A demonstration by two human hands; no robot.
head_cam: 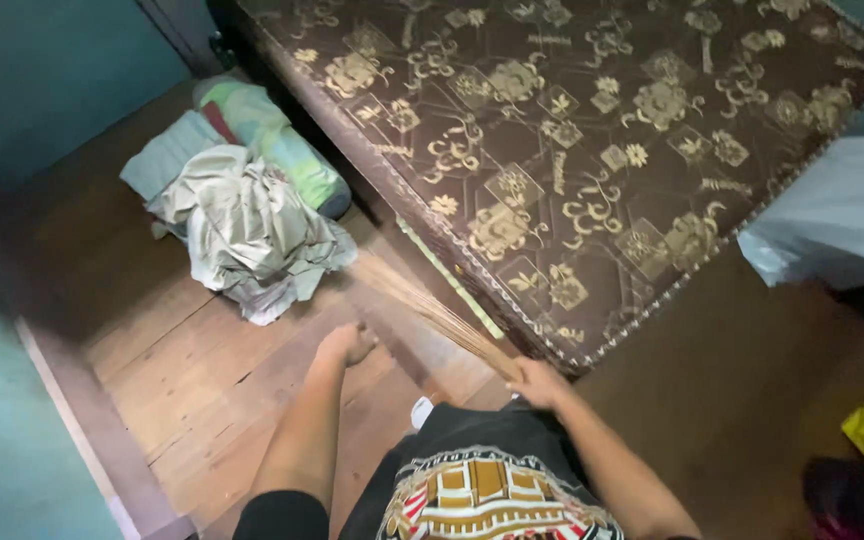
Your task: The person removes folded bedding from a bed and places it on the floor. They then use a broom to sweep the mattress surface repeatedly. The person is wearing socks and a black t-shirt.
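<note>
Black shirt (482, 480) up close, right hand (537, 383) gripping the stick broom (432, 312), left hand hidden; bristles could snag that crumpled cloth pile (247, 230).

A stick broom held beside a bare mattress

A bundle of thin broom sticks (432, 312) is gripped at its end by the right hand (537, 382), the bristles slanted down along the edge of the brown, gold-patterned mattress (592, 150). The left hand is not seen. A bare foot (347, 343) is set on the wooden floor (192, 370). Crumpled bedding (242, 215) is piled just beside the mattress.
</note>
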